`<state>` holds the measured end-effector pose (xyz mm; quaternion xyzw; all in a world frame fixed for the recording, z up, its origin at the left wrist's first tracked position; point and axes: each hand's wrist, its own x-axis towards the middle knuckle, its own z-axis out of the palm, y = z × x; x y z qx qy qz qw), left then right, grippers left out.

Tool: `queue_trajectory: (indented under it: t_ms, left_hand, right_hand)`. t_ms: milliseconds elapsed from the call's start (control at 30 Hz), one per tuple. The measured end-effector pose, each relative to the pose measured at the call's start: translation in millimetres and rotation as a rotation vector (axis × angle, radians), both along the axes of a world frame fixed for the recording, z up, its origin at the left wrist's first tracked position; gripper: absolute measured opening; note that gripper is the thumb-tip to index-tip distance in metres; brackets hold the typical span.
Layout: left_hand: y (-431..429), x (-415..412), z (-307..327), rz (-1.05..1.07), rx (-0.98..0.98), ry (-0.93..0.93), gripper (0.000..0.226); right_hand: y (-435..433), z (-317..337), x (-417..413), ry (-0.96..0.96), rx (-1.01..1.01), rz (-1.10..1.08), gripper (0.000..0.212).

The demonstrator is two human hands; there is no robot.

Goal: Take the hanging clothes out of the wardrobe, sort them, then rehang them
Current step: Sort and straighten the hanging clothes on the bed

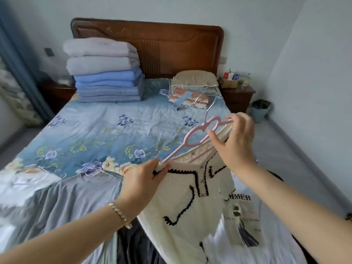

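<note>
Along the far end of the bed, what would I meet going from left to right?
Left nightstand → stack of folded quilts → beige pillow → right nightstand → blue waste bin.

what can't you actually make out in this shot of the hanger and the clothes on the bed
Head view, all of it:
- pink hanger: far end hidden by the right hand, near end under the left hand and cream cardigan.
- cream cardigan: hem cut off by the bottom edge.
- printed t-shirt: wording partly covered by the cardigan, blurred.
- bottles on the nightstand: too small to identify.
</note>
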<state>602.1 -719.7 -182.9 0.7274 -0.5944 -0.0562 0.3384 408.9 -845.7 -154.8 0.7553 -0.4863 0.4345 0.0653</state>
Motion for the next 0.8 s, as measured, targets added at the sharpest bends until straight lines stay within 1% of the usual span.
queue_trajectory:
  t_ms: [67,133,200,300,333,400,433,500,567,633,733,800]
  left_hand:
    - [15.3,19.8,6.7,-0.001,-0.026,-0.038,0.049]
    - [29.7,39.6,14.2,0.000,-0.041,-0.066,0.042]
    - [42.8,59.5,20.9,0.018,-0.091,-0.142,0.043]
    - [64.8,84.7,28.6,0.030,-0.155,-0.275,0.043]
    - [72.1,91.4,29.5,0.047,-0.143,-0.300,0.044]
    - [87.0,102.6,28.0,0.062,-0.108,-0.338,0.046]
    - [95.7,107.2,26.4,0.047,-0.080,-0.372,0.044]
    - [113.9,114.3,23.8,-0.033,0.002,-0.534,0.039]
    - [130.9,122.0,20.6,-0.097,0.056,-0.653,0.039]
    - [142.3,129.3,16.9,-0.150,0.017,-0.655,0.039]
    - [148.1,134.0,23.8,-0.180,-0.082,-0.594,0.040]
    - [143.6,136.1,33.5,-0.151,-0.168,-0.539,0.040]
  right_hand:
    - [0.5,8.7,3.2,0.105,0.152,-0.014,0.081]
    - [2.4,24.4,14.4,0.317,0.263,0.084,0.086]
    - [9.8,41.9,28.8,0.474,0.350,0.165,0.081]
    - [31.7,56.3,44.5,0.652,0.389,0.198,0.050]
    - [42.9,57.8,48.7,0.685,0.400,0.219,0.047]
    - [64.4,56.5,53.9,0.774,0.450,0.254,0.046]
    - [75.2,55.7,57.1,0.829,0.489,0.270,0.051]
    - [97.3,54.1,62.2,0.946,0.524,0.302,0.061]
    - [117.9,52.8,64.1,1.052,0.480,0.333,0.062]
    - [136.0,53.9,63.1,1.082,0.485,0.358,0.060]
    - [148.5,66.3,60.9,1.001,0.559,0.378,0.060]
    - [147.3,80.3,61.0,0.945,0.567,0.380,0.060]
